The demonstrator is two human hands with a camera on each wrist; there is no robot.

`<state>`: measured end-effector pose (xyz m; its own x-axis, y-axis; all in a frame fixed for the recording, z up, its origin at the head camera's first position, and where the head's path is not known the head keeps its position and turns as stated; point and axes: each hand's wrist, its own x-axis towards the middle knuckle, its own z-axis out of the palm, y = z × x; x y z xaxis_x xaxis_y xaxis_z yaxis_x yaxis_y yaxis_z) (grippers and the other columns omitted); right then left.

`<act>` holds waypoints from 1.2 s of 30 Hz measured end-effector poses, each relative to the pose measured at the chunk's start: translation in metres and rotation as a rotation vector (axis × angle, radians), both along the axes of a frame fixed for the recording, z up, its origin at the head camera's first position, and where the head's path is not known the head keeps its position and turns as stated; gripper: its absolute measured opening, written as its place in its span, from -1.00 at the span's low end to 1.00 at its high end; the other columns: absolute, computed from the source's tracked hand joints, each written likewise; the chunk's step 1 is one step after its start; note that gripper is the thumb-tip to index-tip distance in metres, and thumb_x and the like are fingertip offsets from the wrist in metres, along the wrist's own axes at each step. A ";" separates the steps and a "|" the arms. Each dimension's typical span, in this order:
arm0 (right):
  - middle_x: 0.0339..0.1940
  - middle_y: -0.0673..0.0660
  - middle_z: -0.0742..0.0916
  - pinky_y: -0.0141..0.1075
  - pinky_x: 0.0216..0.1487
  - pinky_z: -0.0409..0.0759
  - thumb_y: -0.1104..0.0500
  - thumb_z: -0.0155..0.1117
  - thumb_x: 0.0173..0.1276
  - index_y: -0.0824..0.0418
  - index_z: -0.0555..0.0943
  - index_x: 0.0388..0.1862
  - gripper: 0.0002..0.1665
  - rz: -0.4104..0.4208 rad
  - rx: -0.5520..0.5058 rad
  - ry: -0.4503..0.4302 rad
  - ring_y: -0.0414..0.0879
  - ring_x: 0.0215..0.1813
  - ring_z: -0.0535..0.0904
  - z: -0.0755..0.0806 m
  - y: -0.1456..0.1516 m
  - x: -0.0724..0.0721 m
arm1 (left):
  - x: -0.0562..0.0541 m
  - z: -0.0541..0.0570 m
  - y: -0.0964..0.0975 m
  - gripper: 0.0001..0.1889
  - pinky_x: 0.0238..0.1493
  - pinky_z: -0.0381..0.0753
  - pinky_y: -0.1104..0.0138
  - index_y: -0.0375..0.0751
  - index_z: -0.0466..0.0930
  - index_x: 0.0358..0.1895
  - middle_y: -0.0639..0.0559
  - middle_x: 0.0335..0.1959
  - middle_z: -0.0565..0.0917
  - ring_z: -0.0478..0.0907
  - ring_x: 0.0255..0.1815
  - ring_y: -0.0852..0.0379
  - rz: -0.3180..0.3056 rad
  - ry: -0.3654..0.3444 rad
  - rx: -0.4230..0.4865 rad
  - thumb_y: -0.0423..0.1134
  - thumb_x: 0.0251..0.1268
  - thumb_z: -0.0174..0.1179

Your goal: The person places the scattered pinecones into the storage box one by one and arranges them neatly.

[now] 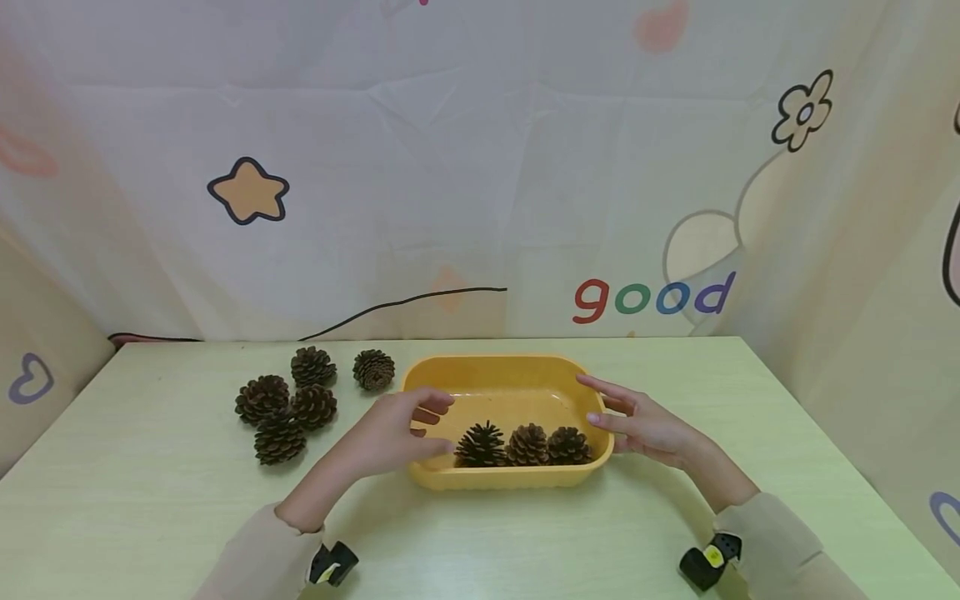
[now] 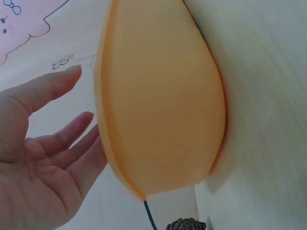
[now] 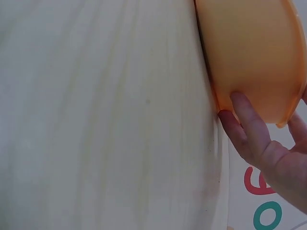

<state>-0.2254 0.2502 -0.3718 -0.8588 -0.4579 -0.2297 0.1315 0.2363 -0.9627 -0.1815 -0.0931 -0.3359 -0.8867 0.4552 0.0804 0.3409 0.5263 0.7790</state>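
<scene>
A yellow plastic basin [image 1: 495,478] stands on the table, with three pine cones along its near side: one pine cone [image 1: 481,446] at the left, a middle pine cone [image 1: 528,446] and a right pine cone [image 1: 569,447]. My left hand [image 1: 401,429] is over the basin's left end, fingers loosely bent and thumb apart, nothing between them. In the left wrist view this hand [image 2: 45,148] is beside the rim. My right hand [image 1: 651,427] holds the right end, thumb over the rim. In the right wrist view two fingertips [image 3: 238,98] touch the outer wall.
Left of the basin, several pine cones [image 1: 279,437] lie grouped on the pale table [image 1: 150,500]. A single pine cone [image 1: 373,370] lies near the basin's back left corner. A printed curtain [image 1: 450,183] hangs behind the table.
</scene>
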 end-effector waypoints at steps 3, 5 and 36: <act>0.44 0.37 -0.04 -0.02 -0.01 0.53 0.10 0.18 0.30 0.13 -0.01 0.45 -0.15 0.000 0.002 0.000 0.32 0.29 0.23 0.001 -0.001 0.000 | 0.003 0.002 -0.008 -0.49 -0.04 0.57 0.23 -0.34 0.43 0.10 -0.21 0.02 0.54 0.51 0.01 -0.09 -0.002 0.025 0.015 -0.27 0.05 0.31; 0.44 0.38 -0.04 -0.01 -0.02 0.54 0.10 0.18 0.30 0.14 -0.01 0.45 -0.15 0.001 0.005 -0.001 0.32 0.29 0.24 0.001 -0.001 0.000 | 0.005 0.002 -0.013 -0.49 -0.05 0.58 0.25 -0.34 0.44 0.10 -0.21 0.00 0.55 0.51 0.00 -0.09 0.003 0.045 0.025 -0.27 0.05 0.32; 0.45 0.34 -0.03 0.00 -0.04 0.55 0.07 0.21 0.27 0.10 0.00 0.45 -0.12 -0.008 0.034 0.007 0.32 0.30 0.22 0.003 -0.001 0.001 | 0.030 0.004 -0.096 -0.47 -0.03 0.56 0.33 -0.27 0.41 0.12 -0.16 0.04 0.53 0.49 0.04 -0.11 0.234 0.109 0.055 -0.19 0.06 0.32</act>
<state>-0.2244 0.2490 -0.3690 -0.8640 -0.4430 -0.2392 0.1269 0.2681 -0.9550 -0.1518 -0.1890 -0.3315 -0.9521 0.2310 0.2005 0.2985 0.5582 0.7741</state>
